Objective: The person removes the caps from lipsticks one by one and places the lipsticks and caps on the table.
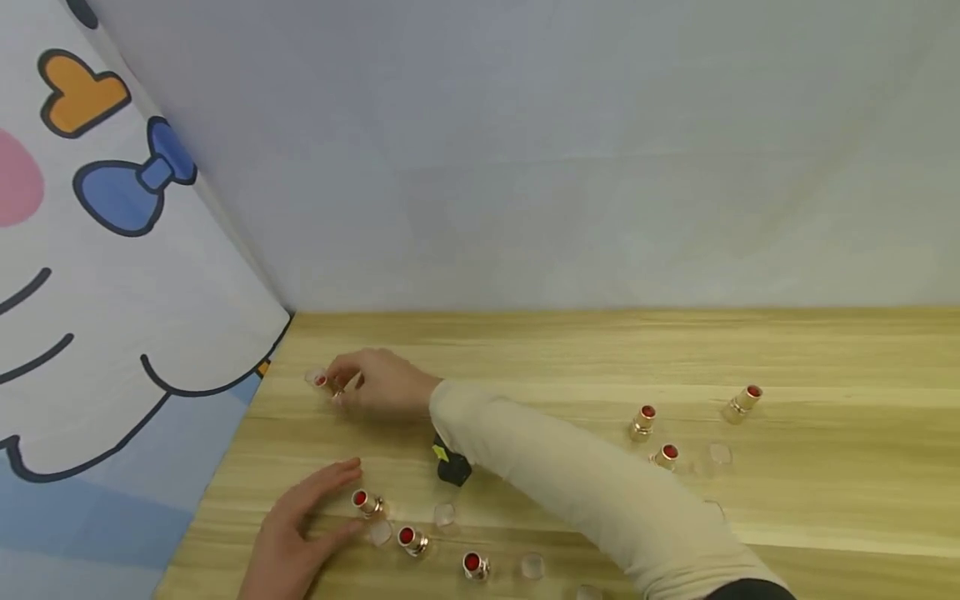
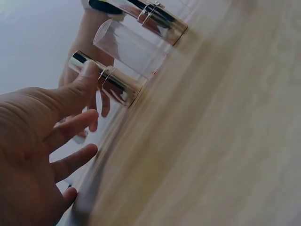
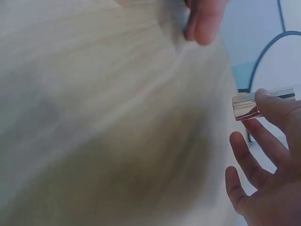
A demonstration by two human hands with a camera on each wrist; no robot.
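Note:
My right hand (image 1: 390,385) reaches across to the table's far left and pinches a gold lipstick (image 1: 322,382) with a red tip; its metallic base (image 3: 245,107) shows between thumb and fingers in the right wrist view. A clear cap (image 1: 312,377) appears beside that lipstick. At the lower left, my left hand (image 1: 294,533) has its fingers spread and relaxed. Its thumb is next to a standing, uncapped lipstick (image 1: 366,502); in the left wrist view the thumb overlaps this tube (image 2: 120,87), and I cannot tell whether they touch. A clear cap (image 1: 382,533) stands close by.
Two more uncapped lipsticks (image 1: 412,541) stand near the front, with clear caps (image 1: 532,567) about them. Three others (image 1: 742,402) stand at the right, near another cap (image 1: 720,454). A black object (image 1: 452,462) with a yellow mark is by the right sleeve. A pale wall (image 1: 570,167) rises behind the table.

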